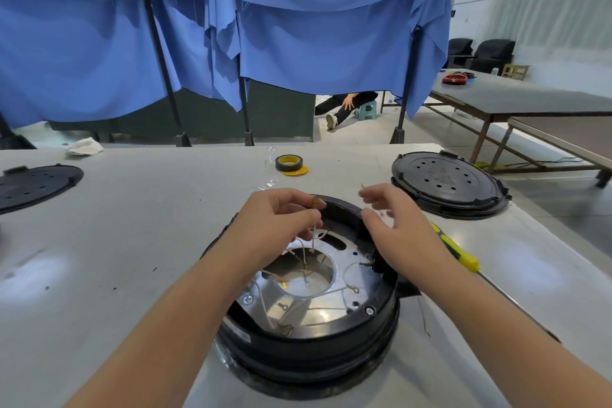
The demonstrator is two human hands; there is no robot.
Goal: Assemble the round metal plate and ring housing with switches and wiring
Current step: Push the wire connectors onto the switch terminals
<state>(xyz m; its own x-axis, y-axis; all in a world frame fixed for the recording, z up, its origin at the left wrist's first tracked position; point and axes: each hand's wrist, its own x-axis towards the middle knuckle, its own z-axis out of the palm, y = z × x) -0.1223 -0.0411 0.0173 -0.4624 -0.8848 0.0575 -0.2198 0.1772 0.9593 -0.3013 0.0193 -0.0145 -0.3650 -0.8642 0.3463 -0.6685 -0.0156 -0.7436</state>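
A black ring housing (pixel 308 354) stands on the grey table in front of me. Inside it lies a round metal plate (pixel 351 278) with a large centre hole. Several white wires (pixel 331 291) with small ring terminals lie loosely across the plate. My left hand (pixel 278 219) hovers over the housing's far left rim and pinches a white wire with a brass terminal at its top. Over the far right rim, my right hand (pixel 397 225) has its fingers curved and slightly blurred; whether they hold anything is unclear.
A yellow-handled screwdriver (pixel 463 258) lies right of the housing. A roll of black and yellow tape (pixel 290 165) sits beyond it. Black round covers rest at the far right (pixel 447 182) and far left (pixel 33 185). A crumpled cloth (pixel 85 146) lies at the back edge.
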